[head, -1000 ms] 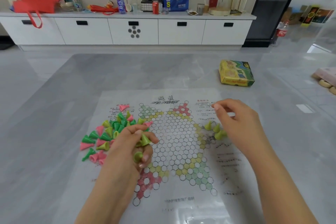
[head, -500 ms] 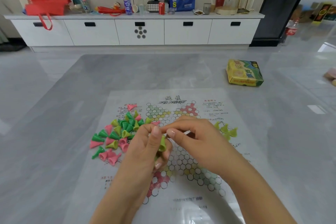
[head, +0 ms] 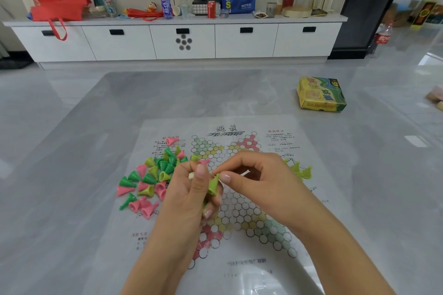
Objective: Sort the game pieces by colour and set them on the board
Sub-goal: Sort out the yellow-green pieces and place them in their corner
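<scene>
Your left hand (head: 191,189) grips a yellow-green piece (head: 213,184) at mid-frame while your right hand (head: 259,175) pinches its tip. Both hover over the board (head: 239,211). Pull unevenly and the piece could drop into the mixed pile (head: 151,177) at centre left, undoing your sorting. The grey surface (head: 84,127) also carries a yellow box (head: 320,94), upper right; a white cabinet (head: 182,40) lines the far wall.

I see an evenly bright, soft-lit room. The glossy table (head: 72,141) throws pale glare patches at the right edge and along the bottom centre of the frame. Shadows are faint. Wide-angle bending curves the cabinet (head: 182,38) at the top; the far right edge looks smeared and soft.
</scene>
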Demonstrator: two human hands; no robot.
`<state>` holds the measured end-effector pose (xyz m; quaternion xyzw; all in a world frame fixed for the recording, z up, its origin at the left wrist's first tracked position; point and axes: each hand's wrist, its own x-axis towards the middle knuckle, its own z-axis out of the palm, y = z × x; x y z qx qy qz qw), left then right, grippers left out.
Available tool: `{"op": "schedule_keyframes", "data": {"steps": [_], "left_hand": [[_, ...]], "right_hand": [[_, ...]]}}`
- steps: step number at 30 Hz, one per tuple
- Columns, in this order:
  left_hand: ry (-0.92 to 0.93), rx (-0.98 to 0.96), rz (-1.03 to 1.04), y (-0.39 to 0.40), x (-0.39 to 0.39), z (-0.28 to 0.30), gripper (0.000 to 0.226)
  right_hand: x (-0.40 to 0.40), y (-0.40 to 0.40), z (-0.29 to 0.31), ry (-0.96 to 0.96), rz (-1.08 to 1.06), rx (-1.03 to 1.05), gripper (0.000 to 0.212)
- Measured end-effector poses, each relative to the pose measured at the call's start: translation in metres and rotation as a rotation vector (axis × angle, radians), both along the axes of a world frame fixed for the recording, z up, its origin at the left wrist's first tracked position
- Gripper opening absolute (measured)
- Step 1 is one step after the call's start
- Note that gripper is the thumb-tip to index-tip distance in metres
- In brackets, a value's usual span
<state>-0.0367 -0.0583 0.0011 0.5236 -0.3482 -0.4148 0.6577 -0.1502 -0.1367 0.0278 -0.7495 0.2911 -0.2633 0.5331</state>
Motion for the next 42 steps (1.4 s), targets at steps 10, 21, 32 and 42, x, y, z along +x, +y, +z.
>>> {"op": "schedule_keyframes", "data": {"steps": [10,21,32,42], "left_hand": [[0.170,0.249,-0.003,-0.012,0.010,-0.012,0.016],[0.387,0.196,0.055,-0.011,0.008,-0.007,0.019],[0.357,0.262,0.078,-0.016,0.009,-0.006,0.022],[0.344,0.272,0.091,-0.019,0.010,-0.009,0.023]], "right_hand": [[-0.026,-0.022,0.005,-0.134,-0.238,0.049,0.007],[-0.059,-0.056,-0.025,0.363,-0.554,-0.233,0.007],[-0.063,-0.054,-0.019,0.316,-0.540,-0.326,0.013],[-0.062,-0.056,-0.030,0.500,-0.448,-0.325,0.008]]}}
